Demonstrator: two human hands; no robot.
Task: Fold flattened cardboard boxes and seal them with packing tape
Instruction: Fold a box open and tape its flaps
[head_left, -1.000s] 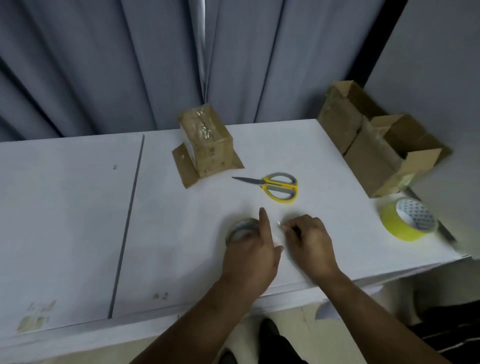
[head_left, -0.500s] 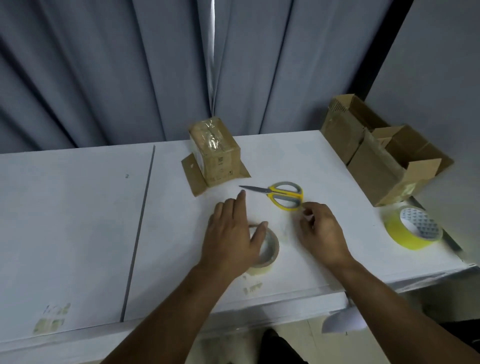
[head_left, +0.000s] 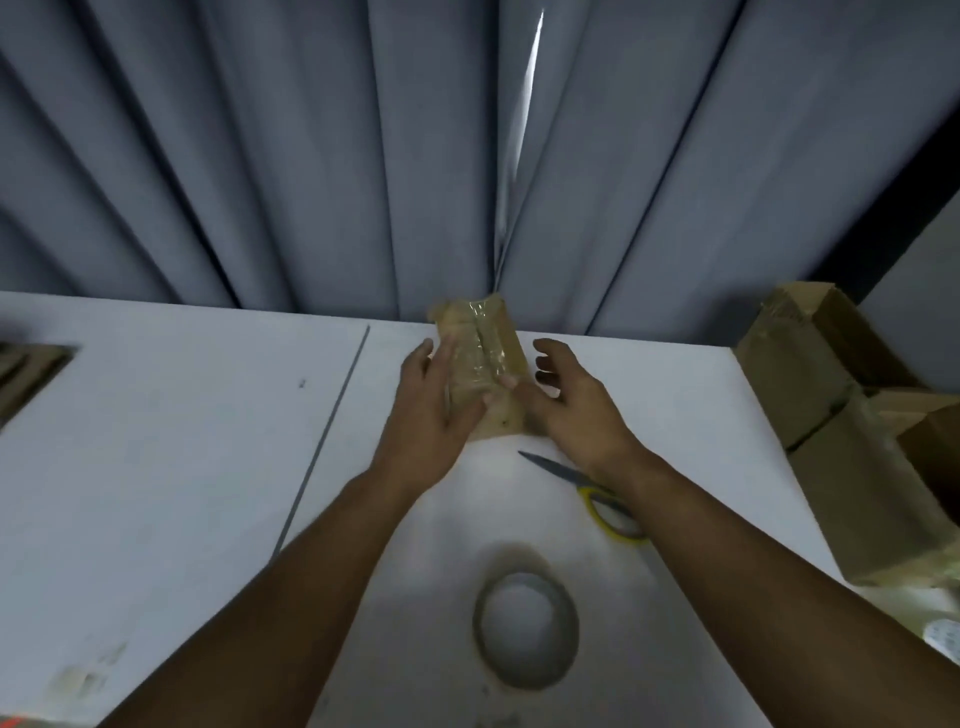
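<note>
A small brown cardboard box (head_left: 480, 358), its top sealed with glossy clear tape, stands at the far edge of the white table (head_left: 156, 467). My left hand (head_left: 431, 410) grips its left side, fingers along the wall and thumb across the front. My right hand (head_left: 569, 402) is beside the box's right side; its thumb reaches the front face while its loosely bent fingers stay apart from the box. A clear packing tape roll (head_left: 524, 642) lies flat on the table between my forearms, with no hand on it.
Yellow-handled scissors (head_left: 597, 493) lie partly under my right forearm, blades pointing left. Larger cardboard boxes (head_left: 831, 415) crowd the table's right end. Grey curtains (head_left: 311, 156) hang right behind the table. A dark flat object (head_left: 26, 374) sits at the far left edge.
Both hands left the tape roll and moved forward to the small box. My left hand took hold of the box. The roll now lies alone near me.
</note>
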